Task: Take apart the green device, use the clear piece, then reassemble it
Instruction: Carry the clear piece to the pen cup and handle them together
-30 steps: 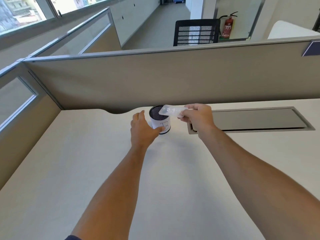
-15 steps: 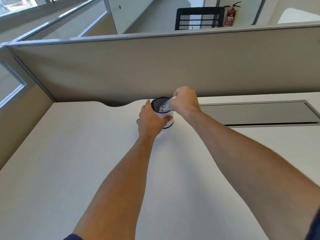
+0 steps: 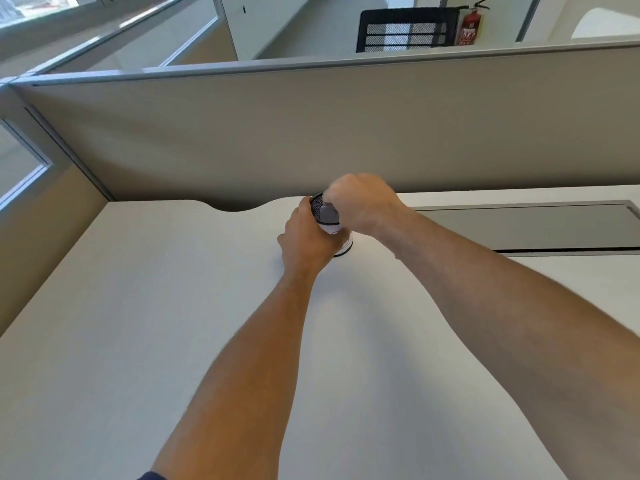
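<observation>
A cylinder (image 3: pixel 341 237) is being kept on the desk (image 3: pixel 173 306), the cable hatch (image 3: pixel 519 226) at its three o'clock, the partition (image 3: pixel 242 140) at twelve.

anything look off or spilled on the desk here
Nothing stands out. The canister stands upright on the desk, steadied by the left hand, while the right hand pushes the clear piece into its mesh top. No spill or damage shows.

The left hand (image 3: pixel 306 242) covers most of the side of the small white canister (image 3: pixel 341 237). The right hand (image 3: pixel 360 199) hides the back part of its dark mesh top (image 3: pixel 317 204). A blurry pale piece (image 3: pixel 327 213) sticks out under the right fingers; its shape cannot be told. Both arms are cut off by the bottom and right edges.
</observation>
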The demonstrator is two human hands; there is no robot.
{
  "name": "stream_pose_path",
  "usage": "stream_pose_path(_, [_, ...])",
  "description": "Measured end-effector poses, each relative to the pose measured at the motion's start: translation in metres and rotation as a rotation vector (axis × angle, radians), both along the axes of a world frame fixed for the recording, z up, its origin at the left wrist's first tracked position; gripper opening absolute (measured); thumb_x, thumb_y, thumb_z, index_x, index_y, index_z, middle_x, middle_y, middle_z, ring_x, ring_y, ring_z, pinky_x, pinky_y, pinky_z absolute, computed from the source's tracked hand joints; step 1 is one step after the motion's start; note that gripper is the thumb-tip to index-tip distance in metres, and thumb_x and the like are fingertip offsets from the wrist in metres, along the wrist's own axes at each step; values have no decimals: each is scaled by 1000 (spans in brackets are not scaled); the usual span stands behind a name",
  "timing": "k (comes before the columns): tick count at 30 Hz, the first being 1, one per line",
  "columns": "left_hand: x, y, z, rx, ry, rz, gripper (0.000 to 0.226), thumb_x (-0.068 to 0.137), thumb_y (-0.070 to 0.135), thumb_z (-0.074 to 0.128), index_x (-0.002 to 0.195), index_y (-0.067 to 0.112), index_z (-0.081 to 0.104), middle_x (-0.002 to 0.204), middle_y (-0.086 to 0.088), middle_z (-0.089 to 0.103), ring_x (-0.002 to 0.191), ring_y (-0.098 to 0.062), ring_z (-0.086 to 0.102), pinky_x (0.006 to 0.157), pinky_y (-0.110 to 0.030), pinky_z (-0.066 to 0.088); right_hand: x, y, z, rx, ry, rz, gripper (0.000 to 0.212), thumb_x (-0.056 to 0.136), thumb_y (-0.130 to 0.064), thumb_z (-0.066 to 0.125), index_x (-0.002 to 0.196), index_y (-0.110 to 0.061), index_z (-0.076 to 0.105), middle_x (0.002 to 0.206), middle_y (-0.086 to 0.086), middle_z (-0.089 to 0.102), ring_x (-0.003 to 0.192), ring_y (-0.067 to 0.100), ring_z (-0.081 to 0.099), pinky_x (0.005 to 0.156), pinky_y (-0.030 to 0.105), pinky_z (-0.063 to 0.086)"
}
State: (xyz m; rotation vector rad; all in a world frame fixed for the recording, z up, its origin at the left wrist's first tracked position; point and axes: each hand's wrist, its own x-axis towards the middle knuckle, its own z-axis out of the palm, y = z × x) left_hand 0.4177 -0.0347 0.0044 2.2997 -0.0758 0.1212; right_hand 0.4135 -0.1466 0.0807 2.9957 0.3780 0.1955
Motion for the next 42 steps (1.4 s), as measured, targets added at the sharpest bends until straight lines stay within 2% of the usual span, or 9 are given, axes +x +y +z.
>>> stream_pose_path(7, [1,2,3,40,-10,-18,61,65,56,76,116,31,54,101,15,65,102,-21,65,93,-47,52,-3,-3,-3,-12,-63,35,21,95,-14,50,93,-12,71,94,6,70,82,31,63,63,31,38])
stream_pose_path(13, [-1,2,4,44,0,-17,64,63,58,76,117,29,56,108,10,70,103,-21,66,94,-48,53,-8,-9,-1,-16,-117,104,22,96,-16,50,90,-12,71,92,5,69,76,29,55,64,31,31])
stream_pose_path(18, [-1,1,7,60,-1,-20,61,66,56,75,118,29,56,108,10,71,103,-22,66,94,-48,53,-12,-12,-3,-6,-196,156,20,97,-17,55,86,-12,72,87,5,68,78,28,61,63,30,31])
stream_pose_path(22, [-1,1,9,70,2,-18,62,65,56,75,118,28,57,107,9,71,102,-22,66,92,-48,54,-17,-15,-5,-6,-219,167,17,91,-7,58,78,-9,70,79,7,67,75,31,62,61,32,31])
stream_pose_path(26, [-4,0,11,48,12,-21,62,65,52,75,120,28,57,109,7,71,103,-24,65,92,-49,55,-28,-12,-8,-28,-229,189,14,73,4,64,69,-8,70,70,7,67,65,30,63,57,29,31])
stream_pose_path(30, [-6,0,14,57,28,-20,63,63,54,69,119,28,58,106,8,72,101,-23,66,91,-48,56,-30,-9,-9,93,-263,196,11,77,2,68,67,-3,70,68,13,68,62,31,63,55,32,37])
stream_pose_path(33, [-7,0,13,64,28,-23,63,62,56,66,118,27,57,106,7,73,101,-23,66,90,-48,56,-28,-8,-12,37,-231,170,14,87,-5,63,77,-6,72,78,11,70,72,32,65,59,33,37])
stream_pose_path(39, [-4,0,10,82,15,-21,55,66,53,64,116,29,57,103,8,72,97,-23,66,88,-48,57,-27,-7,-12,-54,-218,132,16,91,-5,61,82,-10,73,80,6,71,75,29,66,62,32,45])
stream_pose_path(42, [-2,0,8,92,20,-20,51,67,49,62,113,29,56,99,9,71,94,-23,66,87,-48,58,-26,-3,-11,-79,-219,140,17,93,-9,62,82,-14,74,79,3,71,73,25,67,59,30,41])
